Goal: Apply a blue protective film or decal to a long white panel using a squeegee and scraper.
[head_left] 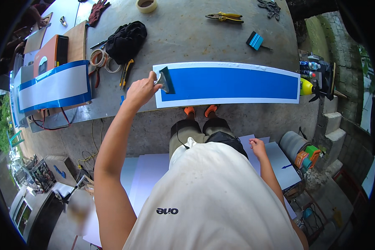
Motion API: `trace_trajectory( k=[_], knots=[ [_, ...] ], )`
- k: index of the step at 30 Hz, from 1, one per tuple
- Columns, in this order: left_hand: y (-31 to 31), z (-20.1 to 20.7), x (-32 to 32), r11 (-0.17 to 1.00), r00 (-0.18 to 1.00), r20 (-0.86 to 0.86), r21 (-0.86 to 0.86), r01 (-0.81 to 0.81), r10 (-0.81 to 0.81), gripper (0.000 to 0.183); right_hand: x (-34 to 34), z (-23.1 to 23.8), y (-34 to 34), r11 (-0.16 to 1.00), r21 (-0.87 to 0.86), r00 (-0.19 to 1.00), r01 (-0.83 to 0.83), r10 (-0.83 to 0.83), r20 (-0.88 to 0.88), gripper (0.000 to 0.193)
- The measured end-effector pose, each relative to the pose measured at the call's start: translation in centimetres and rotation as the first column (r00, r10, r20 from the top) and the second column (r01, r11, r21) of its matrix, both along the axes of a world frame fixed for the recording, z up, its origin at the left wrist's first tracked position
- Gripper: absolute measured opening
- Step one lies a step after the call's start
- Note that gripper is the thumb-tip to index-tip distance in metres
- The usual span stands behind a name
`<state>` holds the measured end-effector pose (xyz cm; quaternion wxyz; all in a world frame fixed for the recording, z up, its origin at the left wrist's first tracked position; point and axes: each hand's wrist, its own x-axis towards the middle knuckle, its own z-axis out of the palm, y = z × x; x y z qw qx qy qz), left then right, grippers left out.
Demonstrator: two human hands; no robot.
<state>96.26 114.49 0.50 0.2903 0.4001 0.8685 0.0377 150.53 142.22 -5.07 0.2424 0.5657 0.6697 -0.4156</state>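
My left hand is closed round the metal handle of a squeegee with a dark green blade. The blade rests on the left end of a long blue panel with a white border, lying along the table's near edge. Small wrinkles or bubbles show along the panel's far white border. Off the table, by my right side, my right hand hangs with its fingers curled in and nothing visible in them. White sheets lie below that hand.
The grey metal table carries a black cloth, tape rolls, a yellow cutter knife, pliers and a blue scraper. A blue-and-white curled sheet is at left; spray cans stand right.
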Motion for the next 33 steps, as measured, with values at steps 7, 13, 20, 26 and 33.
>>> trace_trajectory(
  k=[7,13,20,26,33],
  knots=[
    [7.3,-2.2,7.4,0.984,0.991,0.091,0.156,0.085,-0.100,0.041,-0.7,-0.5,-0.2,1.000,0.003,1.000,-0.002,0.002,-0.030,0.024],
    [4.3,-3.5,5.9,0.990,0.993,0.066,0.112,0.086,-0.093,0.041,-0.3,0.3,-0.4,0.999,-0.020,0.999,0.031,-0.032,-0.035,0.025],
    [-1.3,-1.8,1.8,0.999,1.000,-0.007,-0.047,0.019,-0.020,0.040,-0.1,0.5,-0.8,0.999,-0.043,1.000,-0.004,0.005,0.031,0.025],
    [2.0,-1.4,2.1,0.929,0.934,0.009,0.101,-0.355,0.356,0.039,-2.0,0.3,0.4,0.998,-0.041,0.999,-0.050,0.050,-0.019,0.025],
    [2.5,-3.0,3.5,0.895,0.894,-0.040,0.035,-0.444,0.445,0.041,-1.7,0.3,2.0,0.998,-0.014,0.997,-0.063,0.062,-0.049,0.024]
  ],
)
